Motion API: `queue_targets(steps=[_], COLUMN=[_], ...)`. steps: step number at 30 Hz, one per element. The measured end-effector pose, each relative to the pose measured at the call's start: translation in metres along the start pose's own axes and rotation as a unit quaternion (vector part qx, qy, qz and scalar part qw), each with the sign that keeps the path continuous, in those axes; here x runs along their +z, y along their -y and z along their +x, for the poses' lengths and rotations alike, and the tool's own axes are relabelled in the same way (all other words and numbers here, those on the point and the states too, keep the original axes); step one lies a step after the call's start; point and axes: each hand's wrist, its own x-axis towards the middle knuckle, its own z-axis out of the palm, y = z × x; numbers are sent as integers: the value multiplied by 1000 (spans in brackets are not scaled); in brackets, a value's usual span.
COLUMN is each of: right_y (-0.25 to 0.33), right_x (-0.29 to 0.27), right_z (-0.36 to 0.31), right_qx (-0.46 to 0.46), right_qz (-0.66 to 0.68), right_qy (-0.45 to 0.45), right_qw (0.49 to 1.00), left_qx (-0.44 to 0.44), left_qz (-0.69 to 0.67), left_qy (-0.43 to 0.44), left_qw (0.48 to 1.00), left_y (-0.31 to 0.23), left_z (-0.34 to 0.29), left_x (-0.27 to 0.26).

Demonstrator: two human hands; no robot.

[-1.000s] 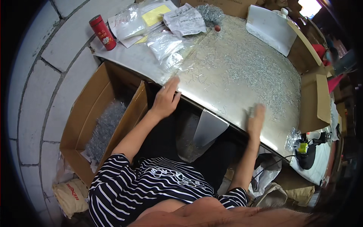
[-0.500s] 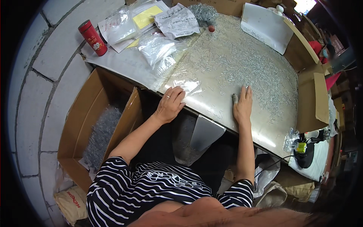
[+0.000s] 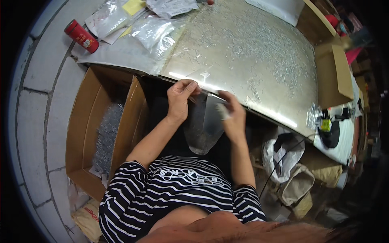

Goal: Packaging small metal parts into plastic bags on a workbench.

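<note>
At the near edge of the bench [image 3: 194, 50], two hands: left hand [image 3: 179, 99] with thumb and forefinger drawn together, right hand [image 3: 233, 115] blurred, fingers bent, a pale covering on one digit; impossible to tell whether anything thin is gripped in either. Thin metal pieces [image 3: 279, 56], too many to count, scattered loose across the surface beyond both hands, densest toward the right. One translucent panel [image 3: 213, 121] hanging below the edge, near both hands. One open cardboard box [image 3: 76, 137] at left, a grey metallic heap [image 3: 108, 133] inside. One red canister [image 3: 82, 36], near clear plastic bags [image 3: 156, 34], at least two, and some papers [image 3: 172, 6]. Bench top smooth, shiny, metallic; one cardboard carton [image 3: 328, 77] at its right end. At far left, a pale block wall [image 3: 65, 111]; at upper right, one co-worker [image 3: 342, 28], partly visible.
</note>
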Motion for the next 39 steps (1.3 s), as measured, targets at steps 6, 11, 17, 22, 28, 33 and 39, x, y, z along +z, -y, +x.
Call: queue_targets(steps=[6, 11, 17, 22, 28, 33, 39], right_y=[-29, -39, -44, -55, -73, -71, -62], right_x=[26, 1, 2, 11, 13, 3, 3], right_z=[-25, -57, -76, -86, -106, -90, -88], right_qx=[123, 95, 87, 105, 112, 108, 115], right_qz=[270, 159, 47, 129, 229, 201, 0], right_qy=[8, 92, 67, -82, 5, 26, 57], right_qw=[955, 978, 993, 983, 967, 973, 992], left_qx=[-58, -233, -206, -266, -228, -217, -216], left_qz=[-56, -34, 236, 74, 32, 250, 310], left_qy=[32, 136, 206, 175, 84, 242, 272], left_qw=[996, 962, 927, 945, 969, 912, 885], left_y=[10, -6, 14, 35, 53, 45, 42], left_z=[-57, -70, -70, -85, -86, -75, -79], left_x=[-12, -26, -25, -25, -28, -34, -38])
